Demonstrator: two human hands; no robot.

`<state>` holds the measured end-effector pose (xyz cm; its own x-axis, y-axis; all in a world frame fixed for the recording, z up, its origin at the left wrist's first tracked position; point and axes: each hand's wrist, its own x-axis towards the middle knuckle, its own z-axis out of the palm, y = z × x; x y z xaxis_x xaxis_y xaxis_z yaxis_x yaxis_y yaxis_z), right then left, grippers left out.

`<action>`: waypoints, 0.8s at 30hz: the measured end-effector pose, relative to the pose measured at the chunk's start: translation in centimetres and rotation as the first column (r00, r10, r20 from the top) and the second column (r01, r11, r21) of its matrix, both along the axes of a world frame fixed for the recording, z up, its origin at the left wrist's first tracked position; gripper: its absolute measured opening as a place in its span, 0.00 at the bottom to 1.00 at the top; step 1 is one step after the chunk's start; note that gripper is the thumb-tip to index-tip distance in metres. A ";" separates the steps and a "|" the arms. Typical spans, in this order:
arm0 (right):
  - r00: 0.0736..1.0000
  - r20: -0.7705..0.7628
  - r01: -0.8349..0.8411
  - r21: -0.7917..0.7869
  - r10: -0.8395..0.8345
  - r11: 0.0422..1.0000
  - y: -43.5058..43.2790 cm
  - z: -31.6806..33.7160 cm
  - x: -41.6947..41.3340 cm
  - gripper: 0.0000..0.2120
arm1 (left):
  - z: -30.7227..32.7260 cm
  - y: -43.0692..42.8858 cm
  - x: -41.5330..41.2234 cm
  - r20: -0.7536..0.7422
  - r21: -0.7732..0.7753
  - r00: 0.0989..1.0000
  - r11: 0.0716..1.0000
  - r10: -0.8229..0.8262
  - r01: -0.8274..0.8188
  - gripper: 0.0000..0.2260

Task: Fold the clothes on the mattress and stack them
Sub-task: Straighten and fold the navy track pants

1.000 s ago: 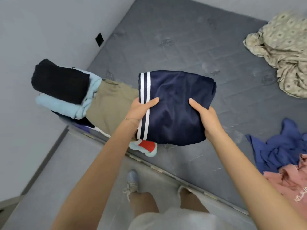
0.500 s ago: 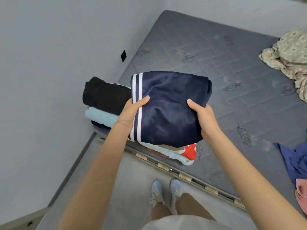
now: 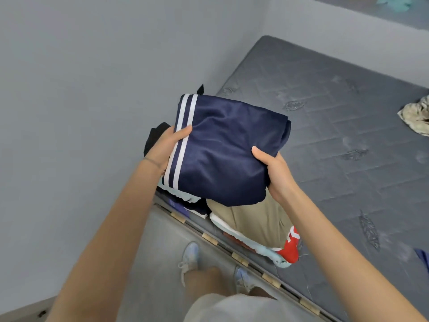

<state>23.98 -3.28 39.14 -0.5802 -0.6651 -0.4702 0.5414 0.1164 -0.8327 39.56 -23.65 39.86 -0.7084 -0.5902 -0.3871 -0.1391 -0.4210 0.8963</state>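
A folded navy garment with two white stripes (image 3: 227, 149) is held in the air above the near left corner of the grey mattress (image 3: 336, 126). My left hand (image 3: 166, 147) grips its striped edge with the thumb on top. My right hand (image 3: 276, 173) grips the opposite edge, thumb on top as well. Below it lie stacked folded clothes: a khaki piece (image 3: 253, 219) on a light blue and red one (image 3: 287, 252), and a black piece (image 3: 154, 138) mostly hidden behind my left hand.
A grey wall runs along the left, close to the stack. A crumpled patterned cloth (image 3: 415, 117) lies at the mattress's right edge and a blue garment (image 3: 423, 256) peeks in lower right. My feet (image 3: 190, 259) stand on the grey floor beside the bed frame.
The view has swung left and both hands have carried the navy garment over the stack by the wall; the loose clothes on the right have mostly left the view.
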 end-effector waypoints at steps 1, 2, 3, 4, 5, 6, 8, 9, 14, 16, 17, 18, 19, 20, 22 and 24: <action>1.000 0.001 -0.001 0.002 0.001 1.000 -1.3 -0.3 0.3 0.20 | -0.3 -1.6 0.1 0.023 -0.017 1.000 1.000 -0.006 0.006 0.14; 1.000 0.002 0.002 0.005 -0.002 1.000 -2.7 -0.7 0.7 0.19 | -0.6 -3.2 0.2 0.040 -0.031 0.999 0.999 -0.013 0.014 0.13; 1.000 0.004 0.012 0.009 -0.012 1.000 -4.2 -1.1 1.1 0.19 | -0.9 -5.0 0.4 0.050 -0.044 0.998 0.999 -0.024 0.027 0.12; 1.000 0.009 0.026 0.017 -0.027 1.000 -5.8 -1.6 1.6 0.19 | -1.3 -6.7 0.5 0.064 -0.051 0.997 0.998 -0.037 0.040 0.12; 0.999 0.015 0.043 0.026 -0.043 0.999 -7.3 -2.1 2.0 0.19 | -1.9 -8.3 0.8 0.084 -0.056 0.995 0.997 -0.046 0.051 0.12; 0.998 0.022 0.060 0.034 -0.060 0.998 -8.9 -2.6 2.5 0.19 | -2.4 -9.9 1.0 0.106 -0.060 0.993 0.996 -0.051 0.058 0.13; 0.993 0.039 0.105 0.061 -0.107 0.993 -11.9 -3.7 3.6 0.19 | -3.5 -12.9 1.6 0.148 -0.063 0.986 0.995 -0.070 0.080 0.14; 0.991 0.043 0.121 0.076 -0.125 0.990 -13.2 -4.4 4.2 0.18 | -4.1 -14.3 1.9 0.162 -0.067 0.984 0.994 -0.079 0.091 0.14; 0.986 0.074 0.134 0.156 -0.147 0.979 -17.9 -8.8 7.0 0.23 | -8.6 -19.6 3.6 0.268 -0.076 0.953 0.983 -0.139 0.165 0.11; 0.986 0.064 0.137 0.214 -0.154 0.967 -18.6 -10.8 7.7 0.24 | -11.1 -20.4 4.0 0.329 -0.044 0.930 0.982 -0.162 0.186 0.11; 0.985 0.049 0.146 0.253 -0.163 0.956 -18.7 -11.7 8.0 0.24 | -12.4 -20.5 4.1 0.356 -0.026 0.918 0.980 -0.175 0.196 0.10; 0.984 0.029 0.162 0.294 -0.178 0.942 -18.6 -12.5 8.3 0.23 | -13.4 -20.6 4.2 0.376 -0.011 0.907 0.978 -0.188 0.208 0.08; 0.982 0.006 0.178 0.329 -0.190 0.928 -18.6 -13.2 8.5 0.20 | -14.4 -20.5 4.3 0.391 -0.007 0.899 0.976 -0.199 0.218 0.07; 0.979 -0.017 0.194 0.353 -0.201 0.915 -18.5 -13.6 8.6 0.18 | -15.1 -20.5 4.2 0.399 -0.014 0.896 0.975 -0.197 0.221 0.06; 0.970 -0.068 0.242 0.368 -0.234 0.898 -18.4 -14.3 8.5 0.17 | -15.8 -20.6 3.8 0.392 -0.060 0.905 0.977 -0.165 0.204 0.05; 0.953 -0.100 0.304 0.350 -0.287 0.886 -18.4 -14.4 8.1 0.18 | -15.6 -20.7 3.2 0.351 -0.090 0.925 0.978 -0.145 0.188 0.07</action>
